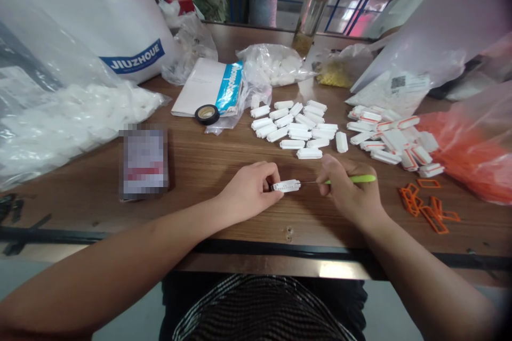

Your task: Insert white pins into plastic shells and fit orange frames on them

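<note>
Between thumb and fingers, my left hand point(254, 189) pinches a small white plastic housing point(287, 186) with tiny dark print on it, just above the wooden table. My right hand point(348, 192) grips a thin metal pick with a green handle point(363, 178). Its shaft points left, the tip at or very near the housing's right end; I cannot tell if it touches. Behind my hands lies a group of plain white housings point(300, 130). Farther right is a pile of white housings with orange strips point(394, 138). Several loose orange rectangular frames point(434, 218) lie to the right of my right hand.
Bags of white parts point(72, 122) fill the left side, and a bag of orange parts point(480, 154) stands at right. Black tape point(207, 114) rests on a booklet point(200, 85). A blurred-out flat object point(144, 162) lies left; a bottle point(312, 18) stands at the back.
</note>
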Demonstrator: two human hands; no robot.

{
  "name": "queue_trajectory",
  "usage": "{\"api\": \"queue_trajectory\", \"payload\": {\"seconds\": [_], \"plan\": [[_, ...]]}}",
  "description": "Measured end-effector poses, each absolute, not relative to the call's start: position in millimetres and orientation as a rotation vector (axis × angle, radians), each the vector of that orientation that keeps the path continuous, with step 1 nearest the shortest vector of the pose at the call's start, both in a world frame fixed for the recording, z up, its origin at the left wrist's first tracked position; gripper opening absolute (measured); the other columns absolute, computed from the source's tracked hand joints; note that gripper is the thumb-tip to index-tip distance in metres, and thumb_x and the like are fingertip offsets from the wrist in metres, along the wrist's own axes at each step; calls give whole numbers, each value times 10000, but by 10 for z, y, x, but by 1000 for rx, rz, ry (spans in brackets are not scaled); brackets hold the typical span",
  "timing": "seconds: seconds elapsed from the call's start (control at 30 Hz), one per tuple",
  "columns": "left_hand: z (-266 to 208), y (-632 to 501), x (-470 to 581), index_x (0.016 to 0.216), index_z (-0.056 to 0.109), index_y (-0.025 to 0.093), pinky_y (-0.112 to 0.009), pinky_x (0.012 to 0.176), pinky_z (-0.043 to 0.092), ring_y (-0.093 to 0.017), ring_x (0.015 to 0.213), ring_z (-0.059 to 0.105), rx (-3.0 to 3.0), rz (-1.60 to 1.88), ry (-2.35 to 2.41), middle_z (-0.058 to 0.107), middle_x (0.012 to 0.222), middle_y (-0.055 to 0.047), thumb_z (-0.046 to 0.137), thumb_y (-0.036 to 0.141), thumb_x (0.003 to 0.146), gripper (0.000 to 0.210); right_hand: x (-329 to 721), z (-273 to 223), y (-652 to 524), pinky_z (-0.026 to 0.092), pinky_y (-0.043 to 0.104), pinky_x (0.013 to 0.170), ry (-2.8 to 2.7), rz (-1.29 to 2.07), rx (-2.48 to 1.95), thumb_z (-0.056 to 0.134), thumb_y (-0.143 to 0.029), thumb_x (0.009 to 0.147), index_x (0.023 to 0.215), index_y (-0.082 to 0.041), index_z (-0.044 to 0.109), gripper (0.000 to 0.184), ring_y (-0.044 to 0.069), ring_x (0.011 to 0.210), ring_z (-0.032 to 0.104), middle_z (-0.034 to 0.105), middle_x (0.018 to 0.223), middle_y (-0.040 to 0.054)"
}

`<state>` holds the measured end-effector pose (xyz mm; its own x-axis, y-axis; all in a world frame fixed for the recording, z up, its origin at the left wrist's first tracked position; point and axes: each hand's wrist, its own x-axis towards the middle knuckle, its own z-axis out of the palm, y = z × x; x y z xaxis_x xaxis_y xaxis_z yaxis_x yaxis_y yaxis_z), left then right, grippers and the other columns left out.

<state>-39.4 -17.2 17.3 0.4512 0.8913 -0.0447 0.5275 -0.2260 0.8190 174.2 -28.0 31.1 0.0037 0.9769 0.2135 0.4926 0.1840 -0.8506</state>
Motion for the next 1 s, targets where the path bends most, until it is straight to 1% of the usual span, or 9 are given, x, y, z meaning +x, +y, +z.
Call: {"api": "queue_trajectory", "payload": {"seconds": [0.2,0.4,0.5,0.73,1.0], "plan": [[192,-176,-394,768,591,188,-258,603,396,-103,628,515,1887,560,1191,591,785,9,663,223,746,82,1727,297,-276,400,248,476,-1631,723,-1436,489,-358,972,519,-197,558,485,85,417,486,530,437,-28],[197,-179,-385,759,586,191,-267,611,399,-111,639,520,1884,572,1188,589,785,10,663,239,755,91,1686,378,-298,383,262,468,-1796,666,-1443,475,-328,972,518,-207,526,473,98,415,479,518,438,-28],[200,-182,-385,762,589,192,-265,602,394,-105,621,508,1875,571,1194,592,779,13,665,224,749,84,1688,382,-329,398,266,501,-1873,612,-1415,475,-315,972,541,-208,531,447,102,442,496,536,469,-25],[194,-182,-393,767,599,191,-257,590,394,-102,621,518,1881,573,1187,586,781,14,666,219,744,75,1708,333,-344,395,247,464,-1647,653,-1393,491,-354,969,522,-205,554,476,91,413,488,526,452,-27],[203,-182,-392,765,592,189,-265,599,393,-102,616,510,1878,563,1195,590,789,9,659,234,746,83,1695,327,-303,391,252,467,-1737,700,-1423,497,-341,966,519,-201,539,470,95,422,497,523,440,-27]]}}
